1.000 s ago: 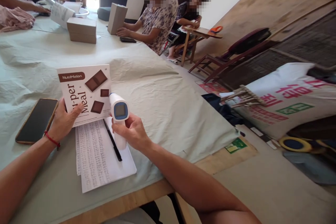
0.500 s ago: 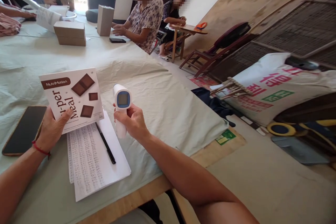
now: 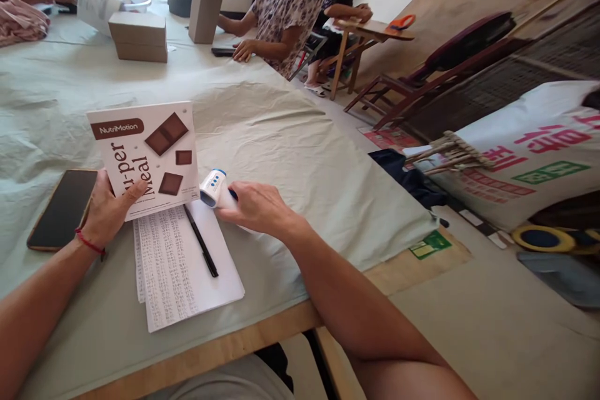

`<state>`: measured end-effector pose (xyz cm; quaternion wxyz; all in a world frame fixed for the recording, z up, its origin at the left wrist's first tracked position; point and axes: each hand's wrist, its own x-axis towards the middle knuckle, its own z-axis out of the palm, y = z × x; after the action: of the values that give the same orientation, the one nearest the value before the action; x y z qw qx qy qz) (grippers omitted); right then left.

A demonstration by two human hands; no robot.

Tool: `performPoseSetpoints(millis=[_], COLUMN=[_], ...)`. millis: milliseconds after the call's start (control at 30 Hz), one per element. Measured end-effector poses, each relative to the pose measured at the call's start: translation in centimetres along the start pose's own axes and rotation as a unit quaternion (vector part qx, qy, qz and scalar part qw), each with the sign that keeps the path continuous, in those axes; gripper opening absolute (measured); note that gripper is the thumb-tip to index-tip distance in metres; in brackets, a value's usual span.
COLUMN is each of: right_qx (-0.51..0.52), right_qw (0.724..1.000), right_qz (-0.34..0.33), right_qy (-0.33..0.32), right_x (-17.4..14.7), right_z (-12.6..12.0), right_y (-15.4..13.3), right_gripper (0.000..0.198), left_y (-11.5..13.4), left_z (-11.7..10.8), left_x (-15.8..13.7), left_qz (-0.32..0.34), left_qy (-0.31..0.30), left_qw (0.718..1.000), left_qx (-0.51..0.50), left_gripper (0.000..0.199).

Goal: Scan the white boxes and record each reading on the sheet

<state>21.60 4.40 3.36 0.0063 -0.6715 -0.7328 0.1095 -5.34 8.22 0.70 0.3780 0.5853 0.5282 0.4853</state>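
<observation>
My left hand (image 3: 110,203) grips a white and brown box (image 3: 162,165) printed "NutriMotion" with chocolate pieces, tilted up above the table. In my right hand (image 3: 260,206) is a white infrared thermometer (image 3: 215,187) with a blue rim, its handle wrapped by my fingers. The thermometer's head points left, close to the box's lower right corner. Beneath the box lie sheets of handwritten paper (image 3: 169,281), partly covered by it, with a black pen (image 3: 201,240) on top. A dark phone (image 3: 60,209) rests left of the papers, near my left wrist.
Two cardboard boxes (image 3: 140,37) stand at the table's far side, near a rolled paper and basin. Several people sit around; one in a flowered shirt (image 3: 293,9) has a hand by a phone (image 3: 222,52). A printed sack (image 3: 529,156) and a chair (image 3: 412,78) are right.
My right hand has turned the thermometer so its screen no longer faces me and its head points toward the box. The view has shifted, moving the scene right and up.
</observation>
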Motion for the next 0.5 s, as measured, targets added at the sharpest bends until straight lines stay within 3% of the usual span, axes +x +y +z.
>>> performPoseSetpoints(millis=[133, 300, 400, 500], right_qx=[-0.022, 0.070, 0.123, 0.087], right_qw=[1.000, 0.984, 0.976, 0.981], right_qz=[-0.004, -0.078, -0.160, -0.172], right_qy=[0.007, 0.144, 0.082, 0.034], right_x=[-0.5, -1.8, -2.3, -2.3], right_z=[0.1, 1.3, 2.7, 3.8], right_y=[0.0, -1.0, -2.6, -3.8], right_gripper=[0.027, 0.012, 0.012, 0.019], left_y=[0.3, 0.4, 0.8, 1.1], left_z=[0.3, 0.5, 0.4, 0.2], left_x=[-0.1, -0.2, -0.4, -0.5], left_qz=[0.024, 0.029, 0.052, 0.083], left_qy=[-0.007, 0.020, 0.048, 0.068], left_qw=[1.000, 0.999, 0.997, 0.994], left_qx=[-0.013, -0.013, 0.015, 0.034], left_gripper=[0.056, 0.057, 0.054, 0.054])
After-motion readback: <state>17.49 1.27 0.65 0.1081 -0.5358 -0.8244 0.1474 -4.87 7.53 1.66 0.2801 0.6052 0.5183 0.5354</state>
